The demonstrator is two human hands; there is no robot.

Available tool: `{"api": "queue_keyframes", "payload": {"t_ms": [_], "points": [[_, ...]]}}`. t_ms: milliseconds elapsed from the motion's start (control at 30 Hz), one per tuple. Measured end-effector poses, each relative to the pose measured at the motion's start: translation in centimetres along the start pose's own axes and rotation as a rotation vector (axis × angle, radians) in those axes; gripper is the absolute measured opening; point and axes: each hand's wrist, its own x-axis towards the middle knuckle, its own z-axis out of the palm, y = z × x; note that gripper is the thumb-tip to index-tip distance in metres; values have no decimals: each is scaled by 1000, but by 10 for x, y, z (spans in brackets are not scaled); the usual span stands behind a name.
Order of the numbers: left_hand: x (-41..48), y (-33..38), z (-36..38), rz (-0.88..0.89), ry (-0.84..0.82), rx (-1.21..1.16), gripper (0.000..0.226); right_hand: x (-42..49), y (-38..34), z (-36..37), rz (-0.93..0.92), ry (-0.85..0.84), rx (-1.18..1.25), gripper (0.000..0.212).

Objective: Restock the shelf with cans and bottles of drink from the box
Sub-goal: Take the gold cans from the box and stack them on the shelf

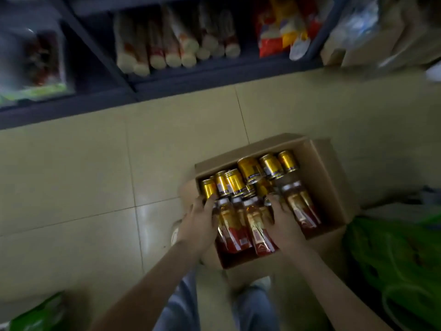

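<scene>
An open cardboard box stands on the tiled floor below me. Several gold cans lie in its far half. Amber drink bottles with red labels lie in its near half. My left hand presses against the left side of the bottle group, fingers curled on the leftmost bottle. My right hand presses against the right side of the same group, fingers spread over a bottle. One more bottle lies to the right of my right hand. The dark shelf runs along the top of the view.
The bottom shelf holds several pale rolled packs and red-yellow snack bags. A green bag sits right of the box, another green pack at lower left. My legs and shoes show below the box.
</scene>
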Motion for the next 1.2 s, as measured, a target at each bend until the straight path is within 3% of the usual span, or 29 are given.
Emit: {"api": "queue_keyframes", "payload": {"t_ms": [267,500,600,767,900,1033,1200], "points": [[122,-60,100,32,-106,-92,60,135,11,139,128,157,9,62],[155,-79,119,-1,-134,-266,54,170,6,186,251,355,283,64],[166,-71,119,-130,-138,-462,49,168,3,193,180,407,320,71],[186,-49,123,-476,-220,-1071,49,154,-4,201,34,397,378,77],[192,-45,123,-677,-205,-1118,63,140,-9,198,-91,359,324,77],[190,-59,111,-634,-245,-1227,45,133,0,159,-257,185,269,57],[197,-72,92,-515,-273,-1224,50,184,16,113,-14,404,179,74]]}}
